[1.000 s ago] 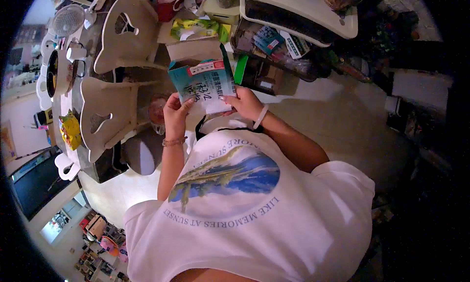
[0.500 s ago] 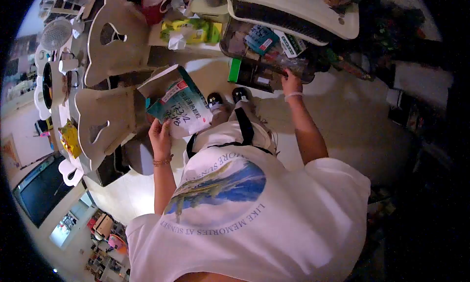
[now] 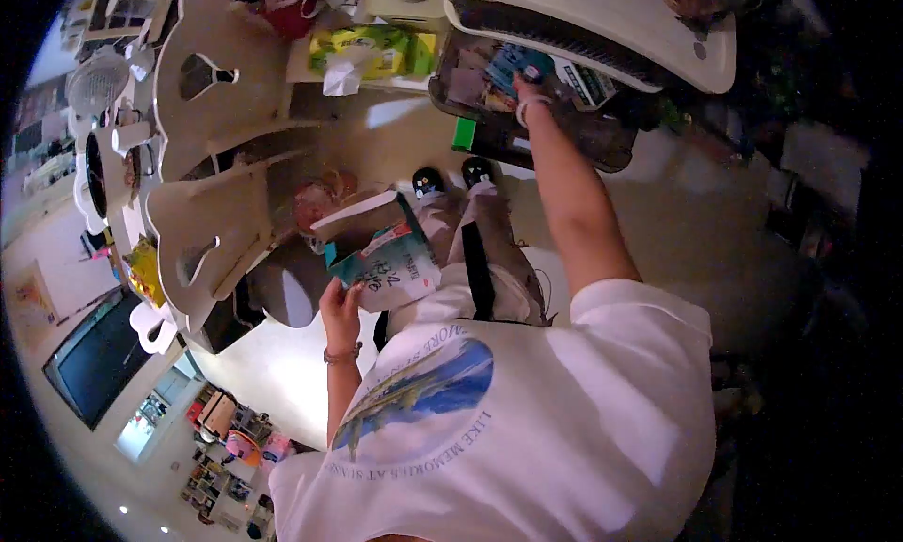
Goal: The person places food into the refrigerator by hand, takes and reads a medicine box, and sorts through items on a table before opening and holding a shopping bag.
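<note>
My left hand (image 3: 340,307) is closed on the lower left edge of an opened white and teal carton (image 3: 400,271) with printed characters and handwriting. The carton's top flap stands up, and it is held in front of my legs. My right hand (image 3: 529,92) reaches into a pulled-out dark translucent drawer (image 3: 602,151). It is at a teal packet (image 3: 508,64), beside a small dark round item (image 3: 533,73). Its fingers are mostly hidden, so their grip does not show. A white and green box (image 3: 585,81) lies to the right of this hand in the drawer.
A white top (image 3: 583,20) overhangs the drawer. Below the drawer's front shows a green box (image 3: 464,134). Yellow-green tissue packs (image 3: 367,53) lie on a low surface to the left. White cut-out chairs (image 3: 212,81) stand along the left side by a table.
My right hand has moved from the drawer's front edge into the drawer, onto the teal packet. The carton in my left hand has shifted right and down in the view and tilted.
</note>
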Tool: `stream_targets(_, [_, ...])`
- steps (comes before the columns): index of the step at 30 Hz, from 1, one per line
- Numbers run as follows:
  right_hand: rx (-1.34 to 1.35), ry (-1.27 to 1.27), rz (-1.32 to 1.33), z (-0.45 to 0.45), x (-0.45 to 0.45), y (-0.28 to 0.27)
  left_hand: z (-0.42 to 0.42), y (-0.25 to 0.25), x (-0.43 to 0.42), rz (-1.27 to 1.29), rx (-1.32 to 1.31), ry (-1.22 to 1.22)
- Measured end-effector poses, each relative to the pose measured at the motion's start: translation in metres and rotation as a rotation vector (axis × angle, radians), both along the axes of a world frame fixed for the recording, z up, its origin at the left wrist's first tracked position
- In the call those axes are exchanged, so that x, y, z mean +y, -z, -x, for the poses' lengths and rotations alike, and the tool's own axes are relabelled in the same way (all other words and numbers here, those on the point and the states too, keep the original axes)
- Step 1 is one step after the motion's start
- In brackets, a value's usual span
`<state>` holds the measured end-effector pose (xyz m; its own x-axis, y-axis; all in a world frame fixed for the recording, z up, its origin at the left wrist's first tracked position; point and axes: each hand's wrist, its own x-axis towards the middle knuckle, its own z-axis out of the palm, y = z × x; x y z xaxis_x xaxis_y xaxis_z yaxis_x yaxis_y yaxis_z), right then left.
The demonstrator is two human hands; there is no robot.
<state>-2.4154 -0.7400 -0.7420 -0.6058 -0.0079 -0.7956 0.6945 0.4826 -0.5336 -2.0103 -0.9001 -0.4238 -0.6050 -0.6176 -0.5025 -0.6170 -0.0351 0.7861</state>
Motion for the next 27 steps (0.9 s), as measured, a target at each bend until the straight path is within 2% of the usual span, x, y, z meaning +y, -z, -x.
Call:
stream_targets(2, [-0.006,0.25,0.043,-0.014,-0.007,-0.094,-0.007,0.002,0.004,-0.075,0.002,-0.101])
stream_targets(4, [0.035,0.12,0.111,-0.017,0.024,-0.061,-0.01,0.006,0.007,-0.151,-0.004,-0.145])
stream_targets(7, [0.009,-0.054,0.183,-0.01,0.065,-0.076,-0.006,0.01,0.011,-0.19,0.006,-0.119])
stream_targets(9, [0.005,0.025,0.126,-0.006,0.086,-0.092,0.005,0.006,0.015,-0.127,0.03,-0.079])
stream_targets(11, [-0.098,0.267,0.141,-0.005,0.105,-0.111,0.01,0.003,0.014,-0.128,0.004,-0.047])
stream_targets(13, [-0.252,0.626,0.323,-0.004,0.122,-0.115,0.014,0.005,0.013,-0.128,0.001,-0.026])
stream_targets(14, [-0.352,0.793,0.466,0.0,0.134,-0.1,0.015,0.008,0.013,-0.128,0.004,-0.024])
stream_targets(17, [-0.153,1.296,0.825,0.003,0.141,-0.023,0.021,0.006,0.015,-0.116,-0.029,0.024])
stream_targets(18, [-0.232,1.227,0.696,0.012,0.139,-0.014,0.021,0.004,0.012,-0.104,-0.05,0.05])
stream_targets(21, [-0.125,1.294,0.594,0.018,0.114,-0.039,0.01,0.008,0.01,-0.145,-0.015,0.04])
stream_targets(23, [0.019,1.324,0.647,0.017,0.117,-0.038,0.014,0.004,0.012,-0.142,-0.018,0.025])
stream_targets(24, [0.143,1.304,0.667,0.014,0.117,-0.037,0.016,0.003,0.013,-0.14,-0.021,0.016])
stream_targets(26, [0.165,1.158,0.666,0.019,0.14,-0.007,0.013,0.004,0.014,-0.151,-0.013,-0.016])
stream_targets(27, [0.134,1.094,0.608,0.024,0.153,-0.014,0.012,0.006,0.015,-0.156,-0.007,-0.032])
